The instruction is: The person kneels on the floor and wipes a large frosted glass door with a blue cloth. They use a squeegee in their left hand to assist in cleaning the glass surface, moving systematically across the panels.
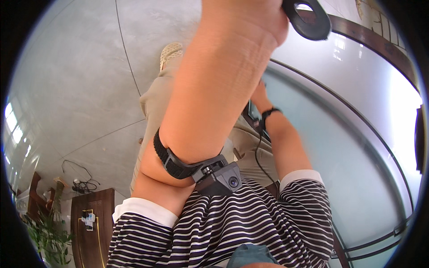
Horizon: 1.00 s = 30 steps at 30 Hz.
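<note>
you have your left forearm upright across the view, with a strapped camera near its elbow end. your left hand is mostly cut off at the top: only the heel shows, so i cannot tell how open its fingers are or whether they grip anything. the black looped piece is at the upper right, just beside that heel; whether you hold it is out of sight.

i'd judge the step in hand as working with this piece up high on your left side; the next move calls for a lower left hand, so that your grip shows, and a clear path past the right arm. the piece's long axis slants from the top downward to the right, its rounded end pointing lower right, its other end out of view.

your right hand is partly hidden behind the left forearm, next to a dark flat device and a thin cable, with the glassy panel beyond; its fingers are too covered to tell open from closed, or holding from merely touching
</note>
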Each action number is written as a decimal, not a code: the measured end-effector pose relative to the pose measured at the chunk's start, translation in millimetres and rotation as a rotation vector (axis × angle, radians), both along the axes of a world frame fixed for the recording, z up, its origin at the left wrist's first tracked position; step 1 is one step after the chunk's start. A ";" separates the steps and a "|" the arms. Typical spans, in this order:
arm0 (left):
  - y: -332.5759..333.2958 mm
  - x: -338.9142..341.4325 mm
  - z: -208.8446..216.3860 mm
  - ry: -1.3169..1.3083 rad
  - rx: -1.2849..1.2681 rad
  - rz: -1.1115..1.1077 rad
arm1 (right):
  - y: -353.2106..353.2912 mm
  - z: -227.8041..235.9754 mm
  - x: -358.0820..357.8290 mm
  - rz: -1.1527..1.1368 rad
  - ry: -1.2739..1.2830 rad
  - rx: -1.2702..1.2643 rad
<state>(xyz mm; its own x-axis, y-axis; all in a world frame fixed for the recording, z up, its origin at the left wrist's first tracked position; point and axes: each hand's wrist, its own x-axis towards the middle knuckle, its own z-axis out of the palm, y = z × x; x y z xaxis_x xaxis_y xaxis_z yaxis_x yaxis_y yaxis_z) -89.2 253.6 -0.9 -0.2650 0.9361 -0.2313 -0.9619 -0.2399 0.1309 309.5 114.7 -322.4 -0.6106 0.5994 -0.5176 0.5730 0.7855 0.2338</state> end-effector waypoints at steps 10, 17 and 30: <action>-2.5 6.0 2.6 -0.007 -0.025 -0.007 | -10.6 116.9 -21.1 -0.132 -0.454 -0.160; 8.3 -15.2 37.2 -0.135 -0.411 -0.194 | 181.9 211.8 -113.3 -0.005 -0.027 0.558; -0.6 -3.2 -3.7 -0.049 0.020 0.017 | -84.2 197.8 21.3 0.019 -0.562 -0.445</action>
<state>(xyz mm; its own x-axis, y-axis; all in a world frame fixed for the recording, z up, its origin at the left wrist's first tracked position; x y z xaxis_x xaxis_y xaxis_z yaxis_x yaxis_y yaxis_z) -92.5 252.9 -4.6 -0.2702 0.9360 -0.2257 -0.9627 -0.2588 0.0793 330.8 30.5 -124.7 -0.1884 0.2503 -0.9497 0.4449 0.8838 0.1447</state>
